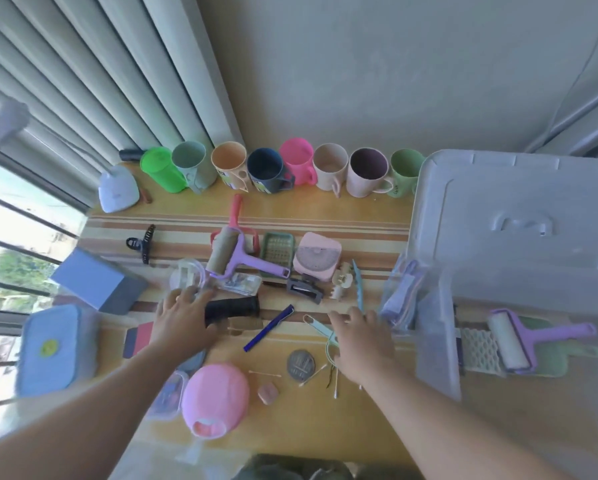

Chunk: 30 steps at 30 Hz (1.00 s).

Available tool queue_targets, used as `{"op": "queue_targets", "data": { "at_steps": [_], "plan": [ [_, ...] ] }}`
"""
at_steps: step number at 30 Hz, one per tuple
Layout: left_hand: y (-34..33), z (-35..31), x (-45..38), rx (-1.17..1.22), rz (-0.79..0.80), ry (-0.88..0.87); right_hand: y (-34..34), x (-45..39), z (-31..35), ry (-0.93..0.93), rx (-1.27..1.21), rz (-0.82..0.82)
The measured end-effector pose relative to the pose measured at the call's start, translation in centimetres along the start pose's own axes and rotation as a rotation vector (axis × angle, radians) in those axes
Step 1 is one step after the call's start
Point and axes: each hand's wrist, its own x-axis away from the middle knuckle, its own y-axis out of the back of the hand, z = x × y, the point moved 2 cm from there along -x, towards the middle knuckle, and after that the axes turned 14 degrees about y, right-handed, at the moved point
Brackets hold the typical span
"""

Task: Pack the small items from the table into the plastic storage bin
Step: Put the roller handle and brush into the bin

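Observation:
The clear plastic storage bin (437,341) stands at the table's right, its lid (519,223) propped up behind it. A purple lint roller (512,341) and a green board lie inside. My left hand (183,322) is palm down, fingers spread, next to a black ribbed handle (233,307) and just short of a clear round container (186,278). My right hand (363,344) hovers with relaxed fingers over a white-teal clip (316,325). A blue pen (268,329), a grey round tin (301,363) and a pink dome (216,393) lie between my hands.
Several mugs (328,169) line the wall. Another lint roller (237,258), a pink square case (318,258), a green basket (276,249) and hair clips (141,242) lie mid-table. A blue box (96,278) and a blue lidded container (57,348) stand at the left.

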Motion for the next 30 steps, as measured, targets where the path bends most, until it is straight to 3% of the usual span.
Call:
{"op": "queue_targets", "data": {
  "at_steps": [9,14,16,20,22,25,30],
  "plan": [
    [-1.3,0.4,-0.6,-0.056,-0.173,-0.12,-1.2,-1.4,0.7,-0.047,-0.078,-0.039],
    [-2.1,-2.0,-0.8,-0.131,-0.124,-0.191,1.1,0.3,-0.5,-0.104,-0.142,-0.161],
    [-2.1,-2.5,-1.2,-0.144,-0.105,-0.198,1.2,1.4,-1.1,-0.139,-0.32,-0.21],
    [-1.3,-2.9,-1.9,-0.107,-0.059,-0.173,2.0,3.2,-1.5,-0.305,-1.008,-0.371],
    [-0.6,-2.7,-1.9,-0.008,-0.078,-0.182,2.5,4.1,-1.5,-0.36,-1.238,-0.445],
    [1.0,-2.4,-1.1,0.126,-0.154,-0.238,4.0,5.5,-1.0,-0.273,-1.471,-0.431],
    [5.0,-4.5,3.1,0.339,-0.281,-0.362,8.1,8.4,-1.3,-0.062,-1.656,-0.461]
  ]
}}
